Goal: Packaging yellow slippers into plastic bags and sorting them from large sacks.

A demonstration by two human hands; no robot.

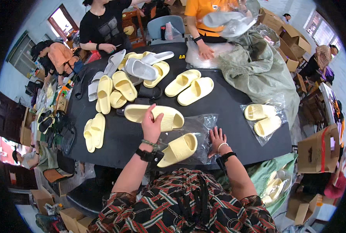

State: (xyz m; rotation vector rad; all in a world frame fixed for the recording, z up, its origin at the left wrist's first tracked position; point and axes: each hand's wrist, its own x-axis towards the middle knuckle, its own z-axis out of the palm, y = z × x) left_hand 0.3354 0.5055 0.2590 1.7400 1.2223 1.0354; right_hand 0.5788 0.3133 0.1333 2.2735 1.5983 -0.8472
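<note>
My left hand (152, 125) is closed on a pale yellow slide slipper (173, 118), with the thumb and fingers about its strap side. A second yellow slide (181, 149) lies by my left wrist, close to the table's near edge, partly over a clear plastic bag (201, 125). My right hand (218, 140) rests on the bag's right edge with its fingers spread. Beyond the held slipper, a pair of yellow slides (196, 91) sits side by side. Another pair (94, 132) stands at the table's left.
Yellow and grey slides (141, 70) are heaped at the far left of the black table (235, 112). A bagged pair (263, 120) lies at the right, near a green sack (254, 66). Across the table, a person in orange handles bagged slippers (229, 24). Cardboard boxes (318, 149) stand around.
</note>
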